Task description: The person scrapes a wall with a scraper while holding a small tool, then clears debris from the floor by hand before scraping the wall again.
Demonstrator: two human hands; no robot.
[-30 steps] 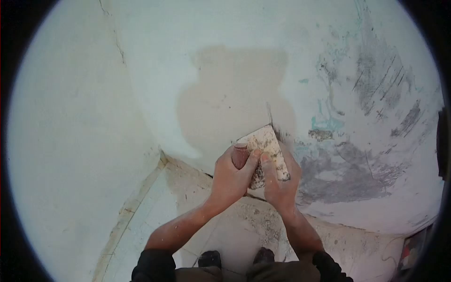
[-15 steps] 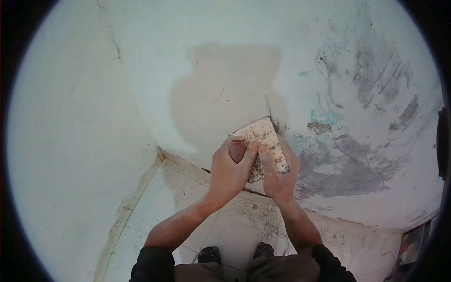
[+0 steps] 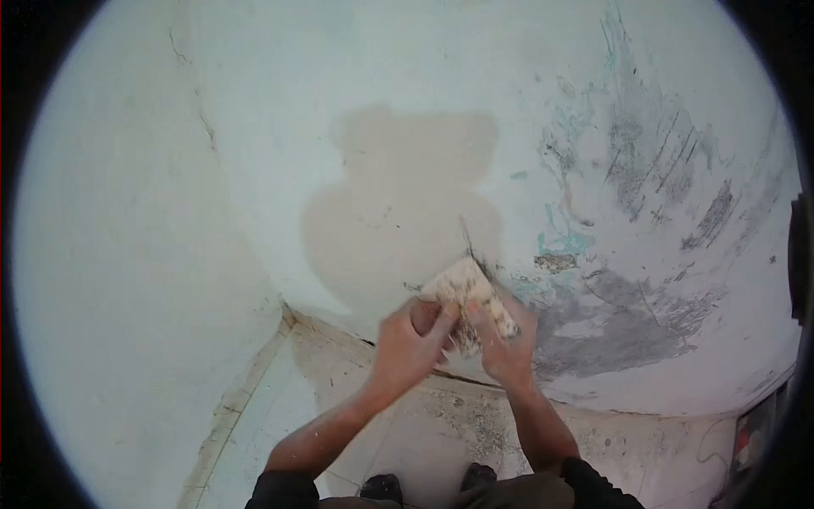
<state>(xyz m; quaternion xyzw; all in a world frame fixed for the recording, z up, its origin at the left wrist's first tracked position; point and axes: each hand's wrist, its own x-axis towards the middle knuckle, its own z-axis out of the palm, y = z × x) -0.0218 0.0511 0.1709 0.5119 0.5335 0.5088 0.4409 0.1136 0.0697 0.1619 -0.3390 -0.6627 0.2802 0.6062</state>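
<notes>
My left hand (image 3: 413, 343) is closed around a short reddish-brown handle (image 3: 425, 316), its rounded end turned up towards me. Both thumbs press on a flat off-white plate (image 3: 466, 284), roughly rectangular, speckled with dark stains and crusted at its lower edge. My right hand (image 3: 510, 343) grips this plate along its right side, thumb on top and fingers behind. Whether handle and plate are joined is hidden by my hands. Just beyond the plate's top corner, a dark scratch (image 3: 465, 231) runs down the pale wall (image 3: 407, 178).
Grey, scraped patches (image 3: 615, 331) and bits of turquoise paint (image 3: 566, 239) mark the wall at right. A corner joins the left wall (image 3: 127, 254). Debris (image 3: 475, 424) lies on the floor along the wall base, near my feet (image 3: 381, 488). A dark-edged object (image 3: 750, 437) stands at lower right.
The view has tilted up a little, so hands and plate sit lower in it. My grip looks the same, though the hands and plate are slightly blurred now.
</notes>
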